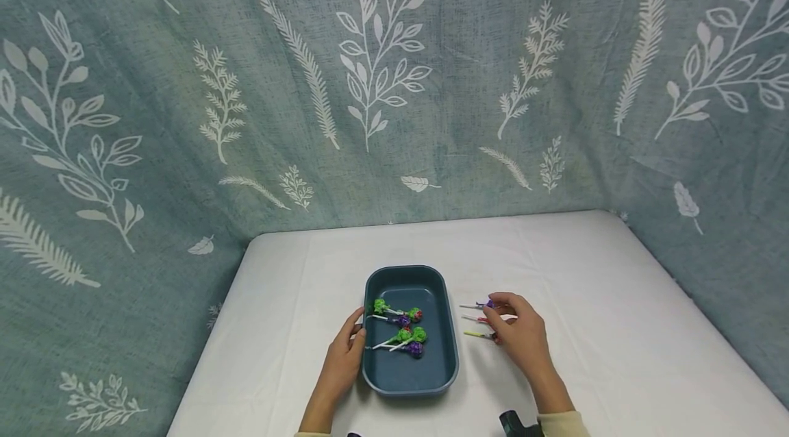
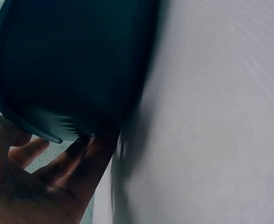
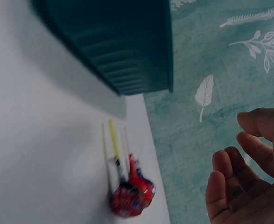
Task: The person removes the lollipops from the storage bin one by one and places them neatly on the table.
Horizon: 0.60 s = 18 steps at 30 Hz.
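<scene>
Nearest the camera, below the tub's right corner, are a beige sleeve and a dark device at the wrist. Above them the right hand hovers beside the tub, thumb and fingers loosely bent; the right wrist view shows nothing between them. Under it, just right of the tub, a purple lollipop, a red one and a yellow-sticked one lie in a loose row on the white counter. Their sticks point tubward, which leaves the heads on the hand's side, probably the easier end to take. Along the tub's left wall, the left hand rests its extended fingers without clenching, apparently to steady it. Inside, green and purple lollipops lie in two clusters, most heads rightward; the tub's near end is bare.
</scene>
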Each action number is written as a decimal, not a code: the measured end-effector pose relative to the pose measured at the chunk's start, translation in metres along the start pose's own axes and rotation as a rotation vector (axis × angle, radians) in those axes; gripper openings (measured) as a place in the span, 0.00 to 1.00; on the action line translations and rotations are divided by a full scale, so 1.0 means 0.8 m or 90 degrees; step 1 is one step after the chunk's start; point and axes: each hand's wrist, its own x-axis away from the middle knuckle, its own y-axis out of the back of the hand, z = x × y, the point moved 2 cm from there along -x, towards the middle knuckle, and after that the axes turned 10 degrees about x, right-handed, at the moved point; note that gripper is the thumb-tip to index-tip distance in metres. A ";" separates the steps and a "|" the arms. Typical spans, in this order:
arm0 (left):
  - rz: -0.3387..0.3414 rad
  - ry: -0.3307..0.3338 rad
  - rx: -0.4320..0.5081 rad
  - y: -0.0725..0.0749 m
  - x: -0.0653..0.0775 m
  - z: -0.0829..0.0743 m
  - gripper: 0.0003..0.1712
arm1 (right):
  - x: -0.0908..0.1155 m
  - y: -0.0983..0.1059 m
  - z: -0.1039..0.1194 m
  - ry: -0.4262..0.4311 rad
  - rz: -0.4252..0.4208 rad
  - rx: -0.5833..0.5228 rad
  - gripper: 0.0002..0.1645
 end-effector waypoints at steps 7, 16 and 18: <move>-0.004 0.000 0.001 0.000 0.001 0.002 0.26 | -0.013 -0.009 0.030 0.039 0.007 -0.006 0.15; -0.006 0.001 0.000 0.001 0.000 -0.001 0.26 | -0.029 -0.025 0.064 0.043 0.045 -0.047 0.16; -0.006 0.002 0.001 0.001 -0.001 -0.001 0.26 | -0.033 -0.030 0.069 0.048 0.050 -0.051 0.16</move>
